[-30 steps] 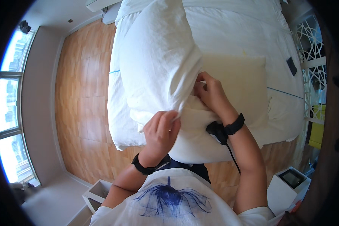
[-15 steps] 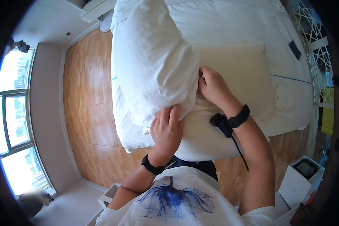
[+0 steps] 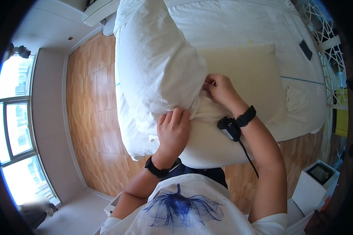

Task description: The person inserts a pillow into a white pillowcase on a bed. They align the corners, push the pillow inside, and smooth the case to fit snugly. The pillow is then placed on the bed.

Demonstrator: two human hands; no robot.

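A plump white pillow (image 3: 157,66) in a creased cover lies along the left side of the bed. My left hand (image 3: 173,129) is closed over its near end, fingers bent onto the fabric and the thumb side partly hidden. At the pillow's right edge, my right hand (image 3: 220,88) pinches the cover's cloth between thumb and fingers. Loose folds of white fabric (image 3: 208,109) bunch just below that hand. A flatter cream pillow (image 3: 243,66) lies to the right of my right hand.
The bed (image 3: 239,19) has a white sheet with a thin blue line. A dark flat object (image 3: 305,49) lies near its right edge, by a white lattice screen (image 3: 329,47). A black device (image 3: 229,128) with a cable hangs at my right wrist. A white box (image 3: 312,184) stands lower right.
My right hand has shifted slightly down and left along the pillow's edge, and more bunched cloth shows beneath it. My left hand stays nearly in place.
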